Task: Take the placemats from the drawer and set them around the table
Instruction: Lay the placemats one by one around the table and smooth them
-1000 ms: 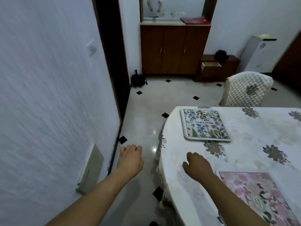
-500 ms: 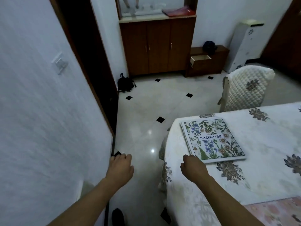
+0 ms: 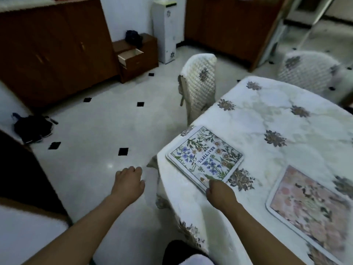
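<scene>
L placemat, R placemat on table; chair behind.

Table: covered by a white cloth printed with scattered dark flower motifs; the cloth hangs over the near-left edge.
On table, near-left corner: blue-flowered placemat, flat, lettered "BEAUTIFUL", set at an angle to the edge. Extra rims show under its left side; count cannot be told.
On table, near right: pink-flowered placemat, flat, apart from the blue one.
Floor: pale glossy tiles with small black diamond insets.
On floor, left: dark bag.
On floor, at table: quilted chair at the far-left side; second quilted chair at the far end.
On floor, along wall: wooden cupboard, low cabinet with its upper drawer pulled open, tall white unit.
</scene>
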A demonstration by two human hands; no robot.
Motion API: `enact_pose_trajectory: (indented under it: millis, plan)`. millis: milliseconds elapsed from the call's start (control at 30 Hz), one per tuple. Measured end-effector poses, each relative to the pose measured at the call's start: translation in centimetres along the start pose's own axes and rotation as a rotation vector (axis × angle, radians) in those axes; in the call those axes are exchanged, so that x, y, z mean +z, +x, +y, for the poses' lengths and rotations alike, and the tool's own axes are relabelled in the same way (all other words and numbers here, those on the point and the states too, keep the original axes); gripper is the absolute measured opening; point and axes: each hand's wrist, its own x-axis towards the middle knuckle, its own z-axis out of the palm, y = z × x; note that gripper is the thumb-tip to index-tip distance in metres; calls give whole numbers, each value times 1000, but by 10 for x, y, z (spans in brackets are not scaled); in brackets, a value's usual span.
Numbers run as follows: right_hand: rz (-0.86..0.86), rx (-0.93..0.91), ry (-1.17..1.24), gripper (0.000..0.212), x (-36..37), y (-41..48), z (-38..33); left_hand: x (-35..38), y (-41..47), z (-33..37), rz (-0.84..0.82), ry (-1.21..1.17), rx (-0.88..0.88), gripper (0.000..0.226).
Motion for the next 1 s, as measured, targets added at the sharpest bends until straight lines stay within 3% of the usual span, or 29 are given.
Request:
enact_pose_trajectory:
  millis: [267, 533, 833, 1000]
  plan:
    - [-43, 267, 119, 6, -4, 56, 19, 4, 158, 61, -42, 19, 322, 23]
    - [38, 533, 294, 19, 11, 71, 12, 1, 273, 146, -128, 54, 700, 21]
    - [124, 1045, 527, 25, 35, 107, -49, 33, 398, 236, -194, 223, 1207, 32]
    - [344, 1472, 721, 27, 46, 133, -106, 48, 437, 253, -316, 292, 1325, 33]
